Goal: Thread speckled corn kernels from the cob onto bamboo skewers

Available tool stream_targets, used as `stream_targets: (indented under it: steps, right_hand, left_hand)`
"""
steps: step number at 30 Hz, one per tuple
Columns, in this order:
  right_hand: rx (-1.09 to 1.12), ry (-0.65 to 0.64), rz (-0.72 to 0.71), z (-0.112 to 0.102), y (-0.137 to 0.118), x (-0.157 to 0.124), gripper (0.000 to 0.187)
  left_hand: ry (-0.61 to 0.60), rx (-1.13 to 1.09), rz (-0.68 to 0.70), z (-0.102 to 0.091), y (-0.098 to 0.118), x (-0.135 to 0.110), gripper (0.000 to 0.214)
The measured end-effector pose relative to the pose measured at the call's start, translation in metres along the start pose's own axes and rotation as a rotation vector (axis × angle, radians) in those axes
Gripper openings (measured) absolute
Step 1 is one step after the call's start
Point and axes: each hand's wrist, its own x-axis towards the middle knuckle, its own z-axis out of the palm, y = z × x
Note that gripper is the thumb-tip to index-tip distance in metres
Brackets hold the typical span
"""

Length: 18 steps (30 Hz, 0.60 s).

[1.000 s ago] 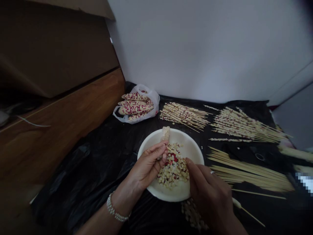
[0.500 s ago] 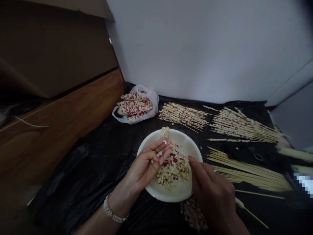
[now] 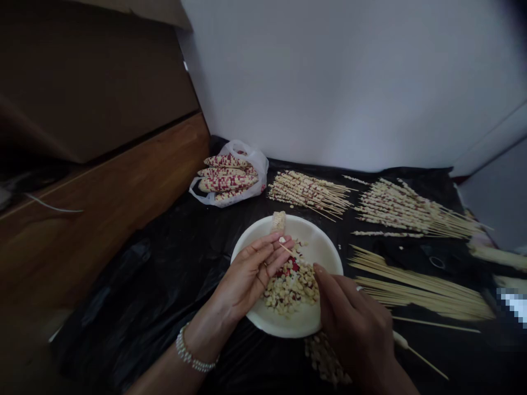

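My left hand, palm up with a beaded bracelet on the wrist, holds a pale corn kernel at its fingertips. Between the fingers and thumb of my right hand is a thin bamboo skewer, its tip close to that kernel; whether it has pierced it I cannot tell. Both hands are over a white bowl of loose cream and dark-red corn kernels. A stripped corncob leans at the bowl's far rim, just beyond my left fingers.
A plastic bag of speckled corn ears lies beyond the bowl. Two piles of kernel-threaded skewers and a fan of bare skewers are on the right. Black plastic sheeting covers the surface, against a pale wall.
My left fingers have curled in more, hiding the kernels seen in the palm before. The skewer tip has shifted slightly left and down, nearer the kernel at the fingertips.
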Motion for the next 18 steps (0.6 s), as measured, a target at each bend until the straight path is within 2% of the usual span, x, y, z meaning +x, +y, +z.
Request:
stream_targets:
  steps: [4, 8, 12, 18]
  right_hand:
    - [-0.015, -0.006, -0.019, 0.0005, -0.0023, 0.0001, 0.03]
    - [-0.041, -0.036, -0.017, 0.0006, -0.0043, -0.0003, 0.03]
    - [-0.036, -0.06, -0.016, 0.0007, -0.0053, -0.0012, 0.03]
    - [-0.036, -0.089, -0.024, -0.0001, -0.0062, -0.0005, 0.031]
  left_hand:
    - [-0.01, -0.081, -0.052, -0.0008, 0.0026, 0.0009, 0.027]
    - [-0.024, -0.178, -0.113, 0.0021, 0.0069, 0.001, 0.038]
    - [-0.004, -0.172, -0.112, 0.005, 0.0082, 0.0002, 0.042]
    - [-0.039, -0.141, -0.081, 0.0032, 0.004, 0.0001, 0.04]
